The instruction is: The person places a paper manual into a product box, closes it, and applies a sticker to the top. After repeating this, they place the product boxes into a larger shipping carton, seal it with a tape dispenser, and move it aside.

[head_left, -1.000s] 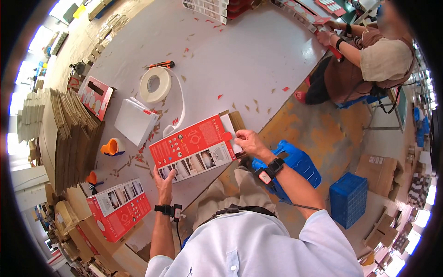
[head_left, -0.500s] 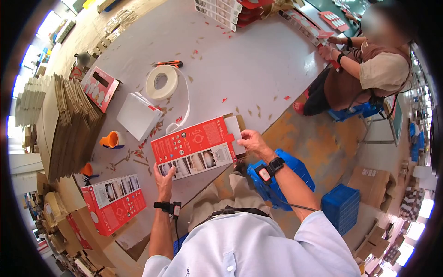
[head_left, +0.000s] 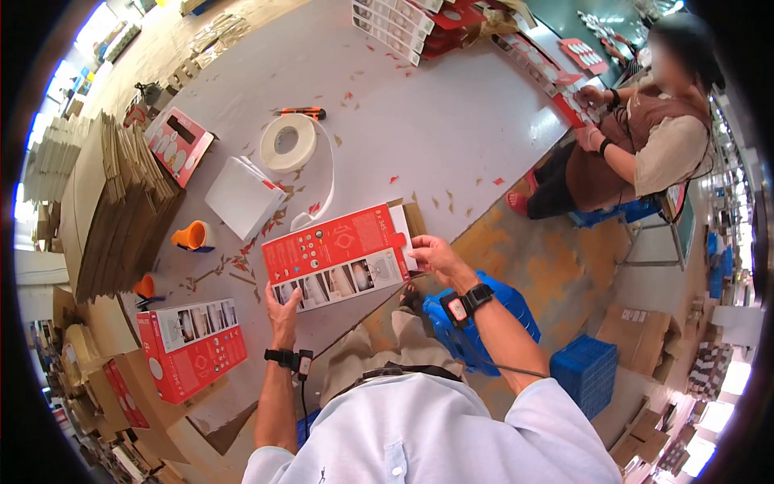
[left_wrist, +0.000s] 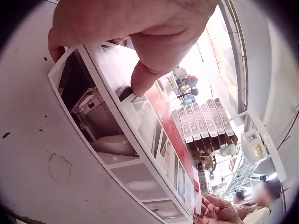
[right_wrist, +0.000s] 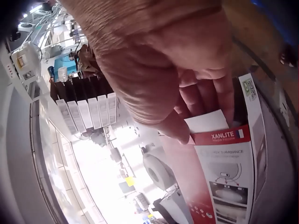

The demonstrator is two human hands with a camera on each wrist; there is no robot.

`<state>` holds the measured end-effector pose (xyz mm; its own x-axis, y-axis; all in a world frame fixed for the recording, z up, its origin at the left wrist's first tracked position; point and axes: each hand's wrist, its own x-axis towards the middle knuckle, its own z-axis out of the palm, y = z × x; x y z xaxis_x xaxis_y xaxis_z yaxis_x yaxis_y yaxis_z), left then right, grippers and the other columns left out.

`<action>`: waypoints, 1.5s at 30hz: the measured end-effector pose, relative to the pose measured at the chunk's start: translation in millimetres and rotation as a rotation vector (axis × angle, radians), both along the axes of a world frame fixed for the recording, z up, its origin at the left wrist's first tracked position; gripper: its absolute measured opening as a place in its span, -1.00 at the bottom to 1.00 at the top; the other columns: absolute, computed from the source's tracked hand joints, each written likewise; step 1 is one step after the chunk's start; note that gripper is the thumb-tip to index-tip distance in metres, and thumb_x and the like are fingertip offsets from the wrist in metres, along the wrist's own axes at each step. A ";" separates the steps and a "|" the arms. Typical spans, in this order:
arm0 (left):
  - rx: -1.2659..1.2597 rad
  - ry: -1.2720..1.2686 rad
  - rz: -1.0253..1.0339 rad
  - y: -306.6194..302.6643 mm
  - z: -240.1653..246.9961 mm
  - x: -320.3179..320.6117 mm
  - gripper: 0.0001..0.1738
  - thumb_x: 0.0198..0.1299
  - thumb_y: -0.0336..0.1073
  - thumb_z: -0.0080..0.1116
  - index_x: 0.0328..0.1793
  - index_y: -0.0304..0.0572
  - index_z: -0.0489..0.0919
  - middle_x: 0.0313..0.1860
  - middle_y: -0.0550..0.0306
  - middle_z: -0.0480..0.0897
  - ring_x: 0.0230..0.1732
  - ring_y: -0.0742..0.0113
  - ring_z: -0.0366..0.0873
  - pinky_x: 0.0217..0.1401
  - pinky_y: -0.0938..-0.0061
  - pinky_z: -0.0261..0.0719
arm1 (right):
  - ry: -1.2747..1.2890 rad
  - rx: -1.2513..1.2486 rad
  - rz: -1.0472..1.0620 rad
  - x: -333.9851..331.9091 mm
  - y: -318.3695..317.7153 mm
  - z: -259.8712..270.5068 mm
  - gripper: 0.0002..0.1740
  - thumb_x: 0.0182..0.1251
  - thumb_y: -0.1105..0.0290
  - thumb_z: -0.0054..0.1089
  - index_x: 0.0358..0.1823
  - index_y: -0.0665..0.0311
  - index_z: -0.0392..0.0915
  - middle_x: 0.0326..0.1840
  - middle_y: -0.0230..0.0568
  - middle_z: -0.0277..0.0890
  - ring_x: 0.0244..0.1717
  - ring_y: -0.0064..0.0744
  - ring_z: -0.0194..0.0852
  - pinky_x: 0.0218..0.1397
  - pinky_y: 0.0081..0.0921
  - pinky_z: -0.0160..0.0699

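A red and white printed carton (head_left: pixel 334 256) lies at the table's near edge, its photo strip facing the person. My left hand (head_left: pixel 282 313) grips its left end, thumb (left_wrist: pixel 144 80) on the printed face. At the carton's open right end, my right hand (head_left: pixel 438 260) pinches a white card piece (right_wrist: pixel 208 122) that sticks out of the opening. The right thumb is in front of that piece and the fingers are behind it, partly hidden. A brown cardboard flap (head_left: pixel 414 219) stands out behind the opening.
A tape roll (head_left: pixel 289 143), a cutter (head_left: pixel 303 113) and a white packet (head_left: pixel 243 198) lie beyond the carton. A second carton (head_left: pixel 193 347) and stacked cardboard (head_left: pixel 121 226) stand left. Blue crates (head_left: pixel 584 375) are on the floor, right. Another person (head_left: pixel 645 145) sits far right.
The white card piece stuck out further half a second ago and now shows shorter at the carton's end. My right hand stays on it, the left hand on the carton. The view has shifted slightly.
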<state>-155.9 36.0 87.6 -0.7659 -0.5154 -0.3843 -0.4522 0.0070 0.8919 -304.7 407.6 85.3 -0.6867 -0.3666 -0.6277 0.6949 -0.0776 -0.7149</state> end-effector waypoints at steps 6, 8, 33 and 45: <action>0.175 0.065 0.150 9.5 6.8 13.3 -0.12 0.25 -0.34 0.47 0.65 -0.32 0.29 0.37 0.02 0.57 0.34 0.21 0.51 0.50 0.28 0.43 | 0.241 0.213 0.028 -3.2 -39.0 48.4 -0.69 0.28 0.40 0.55 0.00 0.35 0.74 -0.10 -0.27 0.81 -0.10 -0.53 0.74 0.03 -0.43 0.73; 0.284 0.161 0.219 19.3 5.6 17.8 -0.12 0.26 -0.34 0.46 0.66 -0.33 0.28 0.41 0.02 0.54 0.39 0.21 0.47 0.55 0.28 0.36 | 0.420 0.412 0.015 -13.1 -56.2 86.1 -0.73 0.23 0.40 0.55 -0.08 0.36 0.78 -0.22 -0.25 0.83 -0.20 -0.51 0.76 -0.08 -0.41 0.75; -0.377 0.439 -0.326 -39.8 169.4 60.5 -0.10 -0.05 -0.33 0.73 0.42 -0.21 0.45 0.23 -0.09 0.66 0.23 -0.01 0.67 0.23 0.19 0.66 | 1.946 0.882 0.922 81.9 -201.4 288.4 -0.66 0.04 0.19 0.53 -0.17 0.15 0.70 -0.13 -0.27 0.71 0.12 -0.18 0.48 0.24 -0.15 0.38; -0.179 0.448 -0.239 -46.2 158.6 61.7 -0.17 -0.09 -0.37 0.72 0.34 -0.19 0.51 0.10 0.03 0.73 0.16 0.15 0.69 0.37 0.22 0.60 | 2.026 0.758 0.610 92.3 -196.9 259.1 -0.52 0.00 0.35 0.61 0.00 0.21 0.65 -0.04 -0.22 0.60 0.15 -0.05 0.52 0.45 0.04 0.35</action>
